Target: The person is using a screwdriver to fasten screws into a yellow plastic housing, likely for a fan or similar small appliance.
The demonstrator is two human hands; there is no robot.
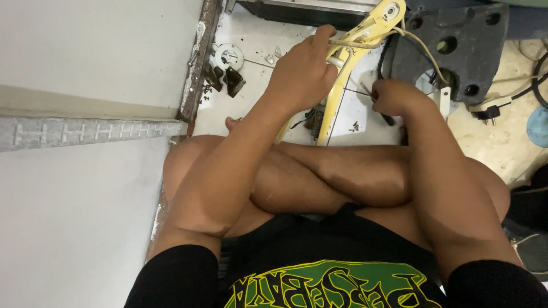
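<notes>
From my head camera, my left hand (302,68) is curled tight around the yellow plastic frame (342,74), fingers wrapped over its upper arm. My right hand (394,97), just right of the frame, is closed in a fist on a thin dark tool (365,90) pointing at the frame. Right of the frame lies a grey metal plate (456,45); left of it, a white round part (229,56) on the tile floor (251,91).

Two hands: left hand (302,68), right hand (394,97). One yellow frame (342,85). One dark grey base (456,45) with holes. One white disc (229,56). Two brown clips (225,80). One black plug (488,114). One blue lid (538,126).
</notes>
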